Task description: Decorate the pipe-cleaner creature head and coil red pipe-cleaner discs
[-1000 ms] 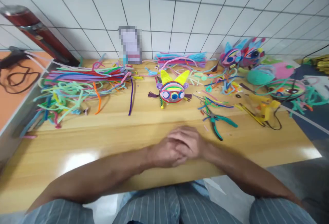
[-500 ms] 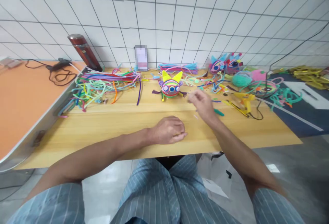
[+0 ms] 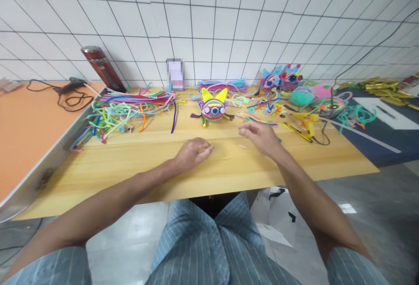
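Note:
A toy animal head [image 3: 214, 109] stands near the middle of the table, with yellow horns, striped coils, round pale eyes and dark tassels. My left hand [image 3: 194, 153] hovers over the bare wood in front of it, fingers loosely bent and thumb apart, nothing visible in it. To the toy's front right is my right hand [image 3: 260, 136], fingers loosely stretched to the left and nothing seen between them. Just left of it lies a small pink scrap [image 3: 242, 146]. Behind the right hand are loose pipe cleaners [image 3: 262, 121], and a yellow glue gun [image 3: 304, 121] lies further right.
Piled pipe cleaners [image 3: 121, 112] cover the table's left side, near a red thermos [image 3: 104, 70]. A phone [image 3: 176, 74] leans on the tiled wall. Finished toys [image 3: 271, 81] and a teal yarn ball [image 3: 301, 96] stand back right. A cable hangs at the right.
My left hand has moved left and its fingers have loosened. My right hand has drawn back slightly from beside the toy's right tassel. The view has shifted a little.

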A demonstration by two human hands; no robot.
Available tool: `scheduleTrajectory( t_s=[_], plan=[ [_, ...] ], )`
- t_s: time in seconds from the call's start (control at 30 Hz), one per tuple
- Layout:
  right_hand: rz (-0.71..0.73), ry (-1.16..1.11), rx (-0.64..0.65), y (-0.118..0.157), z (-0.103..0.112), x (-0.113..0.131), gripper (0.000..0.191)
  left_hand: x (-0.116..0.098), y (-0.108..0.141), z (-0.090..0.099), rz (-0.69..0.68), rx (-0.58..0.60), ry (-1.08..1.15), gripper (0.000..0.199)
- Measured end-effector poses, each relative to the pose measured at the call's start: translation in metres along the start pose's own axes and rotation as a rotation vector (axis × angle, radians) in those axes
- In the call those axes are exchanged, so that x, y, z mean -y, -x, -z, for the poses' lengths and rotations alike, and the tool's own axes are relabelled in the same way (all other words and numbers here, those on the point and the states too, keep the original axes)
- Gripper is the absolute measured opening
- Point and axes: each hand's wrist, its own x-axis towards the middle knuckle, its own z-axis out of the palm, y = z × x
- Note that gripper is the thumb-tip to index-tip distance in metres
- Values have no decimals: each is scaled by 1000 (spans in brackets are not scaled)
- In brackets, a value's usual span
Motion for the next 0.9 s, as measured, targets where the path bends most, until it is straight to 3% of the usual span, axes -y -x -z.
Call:
scheduleTrajectory(
  t_s=[0.13, 0.3, 0.4, 0.57, 0.7, 0.77, 0.9],
  plan=[
    [-106, -177, -180, -42, -2, -11, 23, 27, -18, 6, 362, -254, 179, 32],
    [-108, -203, -234, -71, -21, -9, 25, 40, -38, 2, 418, -311, 289, 27],
    [-57, 42, -111, -60, -26, -3, 23, 34, -36, -2, 351, -262, 301, 22],
    [-135, 689, 271, -12, -30, 3, 21, 26, -21, -6, 243, -143, 226, 19],
    [-123, 732, 451, 16, -29, 1, 21, 31, -11, -8, 224, -106, 205, 18],
    [-120, 611, 375, 18, -16, -4, 20, 33, -9, -8, 224, -104, 210, 19],
    [-181, 181, 1, 7, 29, -13, 21, 30, -6, -7, 204, -120, 214, 21]
  ],
)
